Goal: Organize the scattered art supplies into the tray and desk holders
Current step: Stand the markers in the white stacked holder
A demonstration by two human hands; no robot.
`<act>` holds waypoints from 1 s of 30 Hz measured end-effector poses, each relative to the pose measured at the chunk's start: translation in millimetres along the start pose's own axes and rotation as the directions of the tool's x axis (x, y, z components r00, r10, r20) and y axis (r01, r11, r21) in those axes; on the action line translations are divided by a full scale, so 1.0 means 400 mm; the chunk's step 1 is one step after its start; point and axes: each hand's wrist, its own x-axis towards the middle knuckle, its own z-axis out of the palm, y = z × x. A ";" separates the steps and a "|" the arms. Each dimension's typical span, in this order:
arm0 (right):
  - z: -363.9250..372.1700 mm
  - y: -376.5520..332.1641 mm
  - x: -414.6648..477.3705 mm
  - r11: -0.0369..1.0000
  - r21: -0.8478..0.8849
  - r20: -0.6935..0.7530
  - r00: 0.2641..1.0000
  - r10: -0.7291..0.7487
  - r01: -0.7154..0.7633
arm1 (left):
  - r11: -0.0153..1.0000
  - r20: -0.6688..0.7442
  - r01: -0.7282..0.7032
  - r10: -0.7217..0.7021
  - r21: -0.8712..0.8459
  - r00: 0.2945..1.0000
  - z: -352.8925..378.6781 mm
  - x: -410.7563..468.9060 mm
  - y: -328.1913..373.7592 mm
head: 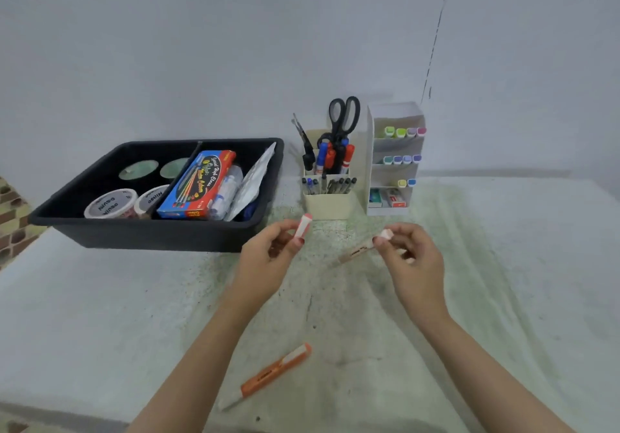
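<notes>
Orange highlighter (273, 370), one, lying loose and flat on the table (100, 315) at 6 o'clock, pale tip toward 7 o'clock. Left hand (268, 258), near centre, fingers curled, pinching one short pink piece (303, 226) upright; cap or whole marker not distinguishable. Right hand (412, 258), at 3 o'clock of the left and apart from it, fingers curled, pinching the upper end of one pale pink highlighter (355, 253), blurred, barrel slanting toward 8 o'clock. Black tray (151, 234), one, at 10 o'clock, split by one divider into two compartments: in the left, two white tape rolls (110, 202) in front and two green discs (138, 169) behind; in the right, one red-and-blue paint box (198, 186), one clear tube (228, 191) and one white packet (255, 177). Cream pen holder (327, 206), one, at 12 o'clock, just beside the tray's right end, holding one pair of black scissors (344, 117), red and blue markers (330, 157) at the back and a front row of dark pens (330, 186), number unclear. White tiered organizer (370, 164), one, at 1 o'clock, just beside the pen holder: four shelf highlighters (404, 131) on the top tier, four on the second, two on the third, small boxes (396, 197) on the lowest.
</notes>
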 end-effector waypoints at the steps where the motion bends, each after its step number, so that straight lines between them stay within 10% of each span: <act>1: -0.017 -0.006 0.024 0.997 -0.049 -0.011 0.998 -0.060 0.059 | 1.000 0.014 -0.017 0.017 -0.014 1.000 0.019 0.016 0.014; 12: -0.099 0.003 0.245 0.710 -0.435 0.048 0.802 -0.596 0.554 | 0.966 -0.011 -0.254 0.254 0.049 0.967 0.167 0.159 0.104; 21: -0.084 0.074 0.331 0.408 -0.596 0.276 0.653 -0.705 0.692 | 0.884 -0.094 -0.437 0.455 0.163 0.886 0.243 0.223 0.116; 30: -0.069 0.135 0.378 0.348 -0.645 0.307 0.648 -0.697 0.680 | 0.782 -0.191 -0.553 0.612 0.286 0.767 0.274 0.260 0.088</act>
